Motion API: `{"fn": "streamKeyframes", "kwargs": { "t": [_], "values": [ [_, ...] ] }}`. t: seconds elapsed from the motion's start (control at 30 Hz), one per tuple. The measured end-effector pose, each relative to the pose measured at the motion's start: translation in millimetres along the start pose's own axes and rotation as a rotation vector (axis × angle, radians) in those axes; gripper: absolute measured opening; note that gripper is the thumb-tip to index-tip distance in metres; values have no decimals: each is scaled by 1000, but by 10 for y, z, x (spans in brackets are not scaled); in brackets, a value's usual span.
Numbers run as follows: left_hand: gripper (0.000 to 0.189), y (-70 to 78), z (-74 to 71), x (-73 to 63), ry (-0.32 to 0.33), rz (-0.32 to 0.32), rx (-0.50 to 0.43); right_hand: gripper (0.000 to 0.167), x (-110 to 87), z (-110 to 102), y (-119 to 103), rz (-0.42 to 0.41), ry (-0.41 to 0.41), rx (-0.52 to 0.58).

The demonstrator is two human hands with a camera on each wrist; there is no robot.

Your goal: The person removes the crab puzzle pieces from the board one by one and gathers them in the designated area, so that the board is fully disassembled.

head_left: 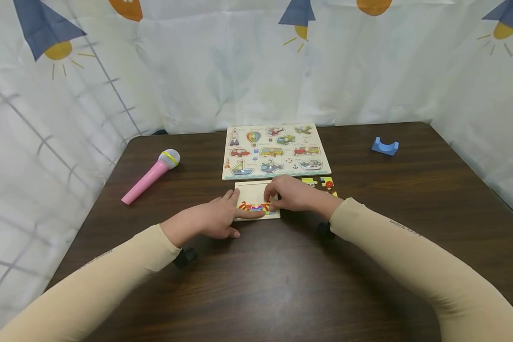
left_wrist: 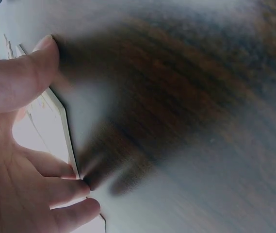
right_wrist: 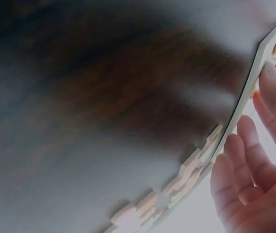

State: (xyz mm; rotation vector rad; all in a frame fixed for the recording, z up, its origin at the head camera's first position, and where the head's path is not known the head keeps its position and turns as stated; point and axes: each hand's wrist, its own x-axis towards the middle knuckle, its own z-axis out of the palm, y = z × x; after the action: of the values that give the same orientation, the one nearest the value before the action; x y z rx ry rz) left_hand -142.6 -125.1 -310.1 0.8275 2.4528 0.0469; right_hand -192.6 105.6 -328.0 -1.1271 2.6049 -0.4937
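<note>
A small cream puzzle tray point(head_left: 251, 191) lies on the table, with several bright puzzle pieces point(head_left: 249, 206) along its near side. My left hand point(head_left: 217, 218) rests at the tray's left edge, its index finger stretched over the near row and its other fingers along the side. From the right, my right hand point(head_left: 294, 194) reaches over the tray with curled fingers; its thumb and index finger pinch a puzzle piece at the right end of that row, mostly hidden by the fingertips. In the right wrist view, the fingers point(right_wrist: 248, 133) lie along the tray edge point(right_wrist: 249, 87).
Loose yellow puzzle pieces point(head_left: 327, 182) lie right of the tray, partly behind the right hand. A large vehicle picture board point(head_left: 278, 152) lies just beyond. A pink toy microphone point(head_left: 147, 181) is at the left, a blue curved block point(head_left: 384, 147) at the far right. A curtain point(head_left: 248, 71) hangs behind.
</note>
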Motion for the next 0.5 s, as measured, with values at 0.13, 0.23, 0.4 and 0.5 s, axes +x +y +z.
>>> {"fn": "streamKeyframes", "kwargs": {
  "t": [0.13, 0.23, 0.4, 0.5],
  "values": [
    [76, 4, -10, 3, -8, -8, 9, 14, 23, -28, -14, 12, -24, -9],
    [76, 4, -13, -1, -9, -7, 9, 16, 65, -42, -34, 29, -49, -15],
    [76, 6, -10, 4, -12, -8, 1, 20, 161, -38, -102, 41, -81, -4],
    [77, 4, -3, 12, -17, -1, 3, 22, 224, -11, -147, 28, -88, 13]
  ]
}}
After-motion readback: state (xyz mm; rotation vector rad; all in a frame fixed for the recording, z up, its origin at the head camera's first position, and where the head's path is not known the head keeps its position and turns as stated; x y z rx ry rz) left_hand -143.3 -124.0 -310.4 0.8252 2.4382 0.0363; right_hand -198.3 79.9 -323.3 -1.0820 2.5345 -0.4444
